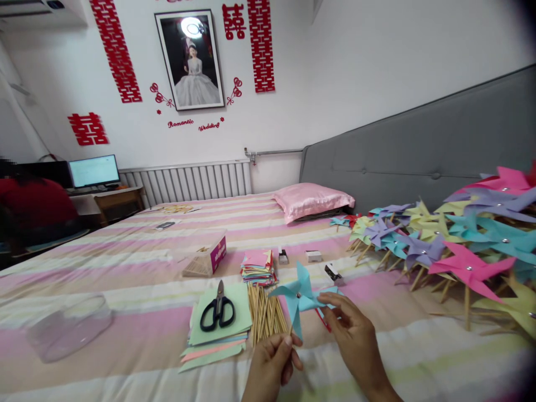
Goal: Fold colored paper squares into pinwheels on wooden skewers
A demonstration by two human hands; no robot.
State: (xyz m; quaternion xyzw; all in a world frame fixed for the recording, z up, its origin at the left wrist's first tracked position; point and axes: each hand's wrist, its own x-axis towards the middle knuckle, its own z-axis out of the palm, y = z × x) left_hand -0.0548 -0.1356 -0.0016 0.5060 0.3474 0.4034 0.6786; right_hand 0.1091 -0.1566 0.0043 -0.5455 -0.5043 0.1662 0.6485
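Note:
Low in the view, a light blue paper pinwheel (pixel 307 301) is held up between my hands. My left hand (pixel 272 360) is closed just under it, fingers pinched where its stick would be; the stick itself is mostly hidden. At the right blade, my right hand (pixel 355 335) pinches the paper between thumb and fingers. Wooden sticks (pixel 266 315) lie in a pile behind my left hand. Left of them, black-handled scissors (pixel 218 312) rest on a stack of coloured paper sheets (pixel 196 340). Something red, partly hidden, shows beneath the pinwheel.
Many finished pinwheels (pixel 422 252) crowd the right side. Small cut papers (pixel 258 265), little boxes (pixel 313 255), an open carton (pixel 207 259) and a clear plastic tub (pixel 69 329) lie on the striped bed. A pink pillow (pixel 314 200) sits farther back. A person in red (pixel 37 204) is far left.

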